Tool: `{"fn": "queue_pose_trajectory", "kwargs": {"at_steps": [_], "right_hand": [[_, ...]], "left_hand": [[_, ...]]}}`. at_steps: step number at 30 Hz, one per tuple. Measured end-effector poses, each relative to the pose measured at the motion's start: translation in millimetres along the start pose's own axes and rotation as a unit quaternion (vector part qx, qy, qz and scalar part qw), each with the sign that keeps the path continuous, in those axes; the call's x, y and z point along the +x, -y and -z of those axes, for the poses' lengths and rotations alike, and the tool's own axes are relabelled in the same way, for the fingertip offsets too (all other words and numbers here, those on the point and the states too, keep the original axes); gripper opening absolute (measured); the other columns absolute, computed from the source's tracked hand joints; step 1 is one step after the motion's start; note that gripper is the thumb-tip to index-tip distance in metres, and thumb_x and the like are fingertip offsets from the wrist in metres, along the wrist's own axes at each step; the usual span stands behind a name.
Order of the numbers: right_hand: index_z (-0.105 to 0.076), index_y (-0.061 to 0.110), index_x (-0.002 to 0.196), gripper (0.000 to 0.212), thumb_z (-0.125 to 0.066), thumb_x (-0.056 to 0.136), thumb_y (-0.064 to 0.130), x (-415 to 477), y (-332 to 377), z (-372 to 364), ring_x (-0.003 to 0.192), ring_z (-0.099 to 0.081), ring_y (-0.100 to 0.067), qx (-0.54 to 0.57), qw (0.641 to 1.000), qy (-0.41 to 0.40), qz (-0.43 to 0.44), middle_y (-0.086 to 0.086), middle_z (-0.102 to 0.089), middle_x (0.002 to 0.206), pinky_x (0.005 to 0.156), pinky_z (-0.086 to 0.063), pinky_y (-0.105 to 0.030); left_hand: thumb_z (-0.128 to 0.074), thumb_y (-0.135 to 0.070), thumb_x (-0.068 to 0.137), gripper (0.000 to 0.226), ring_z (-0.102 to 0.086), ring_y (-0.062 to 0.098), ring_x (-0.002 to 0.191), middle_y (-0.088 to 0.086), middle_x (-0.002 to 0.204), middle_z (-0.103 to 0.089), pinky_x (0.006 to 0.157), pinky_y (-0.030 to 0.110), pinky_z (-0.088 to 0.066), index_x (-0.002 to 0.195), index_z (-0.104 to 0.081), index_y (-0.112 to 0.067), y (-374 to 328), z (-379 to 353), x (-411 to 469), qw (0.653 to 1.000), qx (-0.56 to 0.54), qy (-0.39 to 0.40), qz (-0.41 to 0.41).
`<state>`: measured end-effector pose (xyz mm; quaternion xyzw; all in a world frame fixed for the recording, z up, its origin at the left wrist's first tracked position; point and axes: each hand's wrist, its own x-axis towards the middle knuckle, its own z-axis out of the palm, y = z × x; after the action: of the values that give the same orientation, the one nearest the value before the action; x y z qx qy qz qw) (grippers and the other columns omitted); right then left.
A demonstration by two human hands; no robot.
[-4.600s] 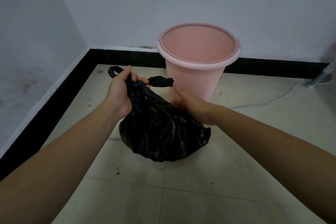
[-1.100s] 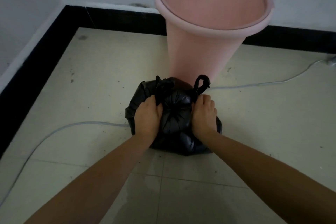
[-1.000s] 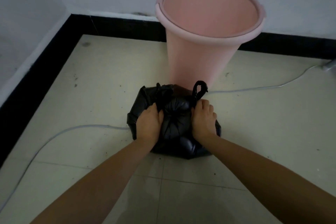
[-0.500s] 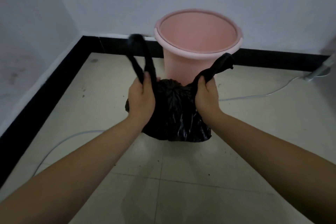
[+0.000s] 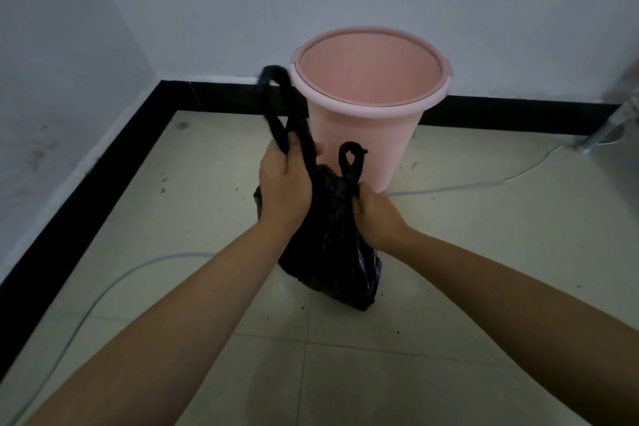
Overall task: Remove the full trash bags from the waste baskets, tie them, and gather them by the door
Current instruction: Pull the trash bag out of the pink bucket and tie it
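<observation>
A full black trash bag (image 5: 328,245) hangs just above the tiled floor, in front of an empty pink waste basket (image 5: 370,107). My left hand (image 5: 285,187) grips the bag's left handle, whose long loop (image 5: 276,104) sticks up beside the basket's rim. My right hand (image 5: 375,214) is closed on the base of the right handle, whose short loop (image 5: 351,159) stands up above my fingers. The bag's bottom corner points down and to the right. My hands hide the bag's neck.
The basket stands against a white wall with a black skirting (image 5: 518,116) in the room's corner. A thin pale cable (image 5: 477,185) runs across the floor behind the bag and on to the left (image 5: 114,284). A metal fitting (image 5: 612,128) is at the far right.
The bag was pressed down on the floor one second ago. Both hands have since taken its handles and lifted it; the right handle now shows as a shorter loop and the bag hangs tilted.
</observation>
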<state>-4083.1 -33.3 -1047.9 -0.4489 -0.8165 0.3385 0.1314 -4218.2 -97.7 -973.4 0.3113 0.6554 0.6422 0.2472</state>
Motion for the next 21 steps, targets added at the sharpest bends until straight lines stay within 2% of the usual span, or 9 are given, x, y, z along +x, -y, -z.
{"fn": "queue_pose_trajectory", "kwargs": {"at_steps": [2, 4, 8, 11, 13, 15, 18, 20, 21], "right_hand": [[-0.038, 0.010, 0.090, 0.017, -0.039, 0.106, 0.013, 0, 1, 8, 0.065, -0.047, -0.023, -0.008, 1.000, 0.002, 0.023, 0.000, -0.045, 0.071, 0.061, -0.032, -0.033], [-0.038, 0.011, 0.090, 0.017, -0.038, 0.106, 0.016, 0, 2, 15, 0.067, -0.048, -0.023, -0.021, 0.999, 0.005, 0.038, -0.003, -0.050, 0.077, 0.061, -0.031, -0.032], [-0.047, 0.005, 0.099, 0.026, -0.039, 0.107, 0.028, 5, -5, 19, 0.087, -0.056, -0.027, 0.016, 0.998, 0.021, -0.049, -0.014, -0.059, 0.097, 0.067, -0.036, -0.034], [-0.053, 0.005, 0.116, 0.036, -0.035, 0.107, 0.036, 6, -14, 20, 0.099, -0.056, -0.028, 0.105, 0.986, 0.003, -0.132, -0.011, -0.057, 0.106, 0.074, -0.039, -0.032], [-0.050, 0.010, 0.126, 0.039, -0.032, 0.107, 0.039, 7, -16, 20, 0.107, -0.056, -0.028, 0.208, 0.960, -0.038, -0.184, -0.009, -0.057, 0.116, 0.085, -0.043, -0.033], [-0.050, 0.013, 0.120, 0.033, -0.032, 0.107, 0.038, 12, -14, 22, 0.104, -0.058, -0.027, 0.299, 0.927, -0.066, -0.216, -0.009, -0.059, 0.112, 0.090, -0.047, -0.036], [-0.054, 0.014, 0.101, 0.031, -0.033, 0.106, 0.034, 17, -11, 28, 0.092, -0.061, -0.028, 0.368, 0.909, -0.064, -0.184, -0.011, -0.061, 0.095, 0.087, -0.049, -0.040], [-0.050, 0.018, 0.103, 0.025, -0.033, 0.107, 0.036, 15, -12, 30, 0.088, -0.061, -0.026, 0.271, 0.955, -0.019, -0.119, -0.005, -0.059, 0.090, 0.083, -0.051, -0.034], [-0.048, 0.019, 0.106, 0.022, -0.033, 0.108, 0.035, 11, -11, 31, 0.084, -0.058, -0.021, 0.200, 0.976, 0.017, -0.083, -0.001, -0.058, 0.087, 0.073, -0.047, -0.027]], "left_hand": [[-0.039, -0.029, 0.105, 0.037, -0.067, 0.011, 0.078, 0.006, 0.091, -0.073, 0.071, 0.017, -0.052, 0.105, -0.065, -0.004, -7, 0, -8, 0.986, 0.082, 0.028, -0.144], [-0.039, -0.025, 0.105, 0.036, -0.066, 0.013, 0.077, 0.011, 0.090, -0.072, 0.069, 0.015, -0.049, 0.107, -0.064, 0.001, -11, -4, -13, 0.977, 0.073, 0.062, -0.188], [-0.039, -0.027, 0.108, 0.031, -0.070, 0.029, 0.073, 0.016, 0.087, -0.073, 0.073, 0.041, -0.061, 0.105, -0.059, -0.003, -10, -13, -6, 0.986, -0.137, 0.072, 0.067], [-0.036, -0.026, 0.108, 0.032, -0.051, 0.018, 0.047, 0.006, 0.060, -0.058, 0.046, 0.029, -0.046, 0.088, -0.054, -0.009, 19, -9, 0, 0.970, -0.089, 0.040, 0.221], [-0.035, -0.028, 0.108, 0.034, -0.033, 0.013, 0.042, -0.002, 0.051, -0.041, 0.041, 0.027, -0.029, 0.081, -0.046, -0.012, 44, -4, -4, 0.947, -0.087, 0.043, 0.306], [-0.037, -0.030, 0.104, 0.031, -0.027, 0.013, 0.045, -0.003, 0.054, -0.033, 0.042, 0.027, -0.025, 0.078, -0.043, -0.015, 60, 1, -9, 0.911, -0.139, 0.050, 0.384], [-0.043, -0.035, 0.089, 0.024, -0.027, 0.014, 0.049, -0.003, 0.060, -0.030, 0.047, 0.026, -0.025, 0.072, -0.038, -0.019, 66, 9, -9, 0.871, -0.238, 0.052, 0.427], [-0.053, -0.026, 0.087, 0.023, -0.030, 0.013, 0.049, -0.003, 0.061, -0.030, 0.047, 0.026, -0.030, 0.071, -0.038, -0.020, 65, 14, -5, 0.879, -0.228, 0.086, 0.409], [-0.058, -0.019, 0.087, 0.022, -0.032, 0.013, 0.049, -0.003, 0.059, -0.032, 0.047, 0.025, -0.032, 0.073, -0.042, -0.019, 64, 16, -3, 0.889, -0.207, 0.103, 0.394]]}}
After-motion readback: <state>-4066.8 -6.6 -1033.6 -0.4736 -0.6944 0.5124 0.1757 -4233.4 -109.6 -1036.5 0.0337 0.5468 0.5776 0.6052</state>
